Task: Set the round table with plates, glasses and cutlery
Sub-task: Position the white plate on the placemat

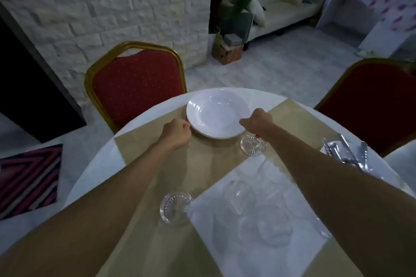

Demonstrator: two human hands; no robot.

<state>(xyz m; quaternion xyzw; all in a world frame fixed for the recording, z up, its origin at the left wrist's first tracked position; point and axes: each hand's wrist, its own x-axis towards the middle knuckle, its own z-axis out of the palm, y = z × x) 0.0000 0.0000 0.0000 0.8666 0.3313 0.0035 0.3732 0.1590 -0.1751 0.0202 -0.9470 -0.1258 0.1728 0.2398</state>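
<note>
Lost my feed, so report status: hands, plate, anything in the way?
Left hand and right hand both grip the white plate by its rim. Plate down on the table, before the red chair. Glass close under the right wrist; cutlery off right.

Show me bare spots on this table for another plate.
Free: tan cloth between the plate and the near glass; white tablecloth left of the left hand. Crowded: centre square of glasses, cutlery on the right, far glass by the right hand.

The left hand [177,131] and right hand [257,122] are hiding their fingertips behind knuckles at the plate [216,117] rim; the nearer glasses [240,195] are blurring together, uncountable.
</note>
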